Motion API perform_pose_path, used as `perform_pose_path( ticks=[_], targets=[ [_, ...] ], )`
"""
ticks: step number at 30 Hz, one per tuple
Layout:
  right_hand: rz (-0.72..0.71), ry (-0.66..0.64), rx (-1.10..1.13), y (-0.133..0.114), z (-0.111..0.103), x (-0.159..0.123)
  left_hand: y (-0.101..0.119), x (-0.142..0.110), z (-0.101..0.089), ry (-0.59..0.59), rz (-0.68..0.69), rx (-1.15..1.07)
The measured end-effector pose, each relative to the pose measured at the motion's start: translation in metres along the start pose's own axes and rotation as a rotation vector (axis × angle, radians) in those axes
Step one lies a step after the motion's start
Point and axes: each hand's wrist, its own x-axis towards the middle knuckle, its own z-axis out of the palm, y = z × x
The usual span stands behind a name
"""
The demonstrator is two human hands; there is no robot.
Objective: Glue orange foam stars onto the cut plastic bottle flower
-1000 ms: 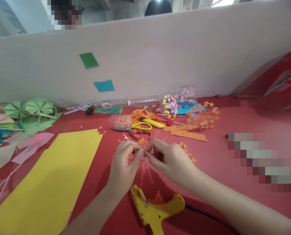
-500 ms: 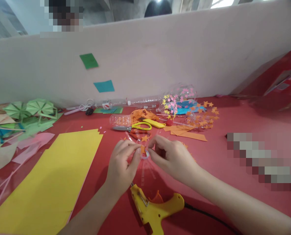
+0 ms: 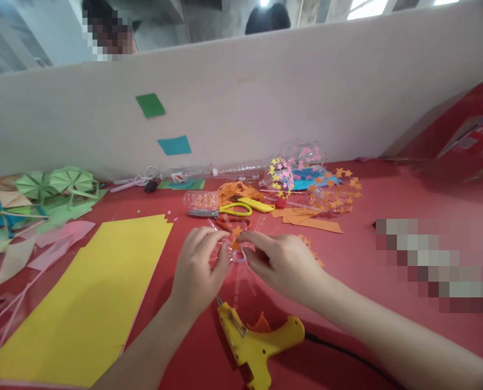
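A cut clear plastic bottle lies between my hands, its thin strips splayed like rays around its round neck (image 3: 240, 256). Orange paper stars (image 3: 236, 233) sit on it above the neck. My left hand (image 3: 200, 265) is at its left side, thumb and index finger a little apart, with nothing visible between them. From the right, the index fingertip of my right hand (image 3: 285, 260) touches or nearly touches an orange star, and its thumb is lower and apart. Just below lies a yellow glue gun (image 3: 261, 344), nozzle pointing up-left.
Scissors (image 3: 235, 209), a yellow cutter (image 3: 256, 205) and orange strips (image 3: 312, 219) lie behind my hands. Yellow sheets (image 3: 82, 298) are at left, beside green folded paper (image 3: 70, 181). Starred plastic pieces (image 3: 334, 192) stand before a white partition (image 3: 265, 97). A cord (image 3: 347, 355) trails right.
The fingers of both hands, close together at the middle before, have parted. My right index finger has moved up onto the orange star area. The view has shifted slightly.
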Motion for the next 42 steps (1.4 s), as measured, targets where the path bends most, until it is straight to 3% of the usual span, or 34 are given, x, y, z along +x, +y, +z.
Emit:
perform_pose_path(
  ticks=[3, 7, 11, 14, 17, 22, 26, 31, 36, 42],
  targets=[
    [-0.010, 0.015, 0.001, 0.000, -0.002, 0.000, 0.004, 0.002, -0.005, 0.071, -0.087, -0.128],
    [-0.016, 0.059, 0.141, -0.006, -0.009, 0.000, 0.013, 0.001, -0.007, 0.049, -0.241, -0.425],
    [0.063, 0.033, 0.324, -0.015, -0.018, -0.001, 0.019, -0.003, -0.005, 0.040, -0.275, -0.549],
    [0.076, 0.024, 0.334, -0.018, -0.020, -0.001, 0.022, -0.005, -0.005, 0.065, -0.255, -0.532],
    [0.024, 0.059, 0.261, -0.017, -0.018, -0.001, 0.022, -0.006, -0.005, 0.079, -0.204, -0.464],
    [-0.183, 0.165, -0.006, -0.014, -0.013, -0.005, 0.023, -0.006, -0.004, 0.069, -0.118, -0.342],
    [-0.298, 0.191, -0.175, -0.015, -0.014, -0.006, 0.024, -0.005, -0.005, 0.052, -0.119, -0.296],
    [-0.343, 0.169, -0.314, -0.016, -0.013, -0.008, 0.025, -0.005, -0.004, 0.039, -0.145, -0.289],
    [-0.274, 0.217, -0.196, -0.015, -0.011, -0.007, 0.028, -0.006, -0.006, 0.047, -0.139, -0.314],
    [0.015, 0.216, 0.060, -0.008, -0.038, 0.007, 0.023, 0.002, -0.013, 0.144, -0.186, -0.371]
  ],
)
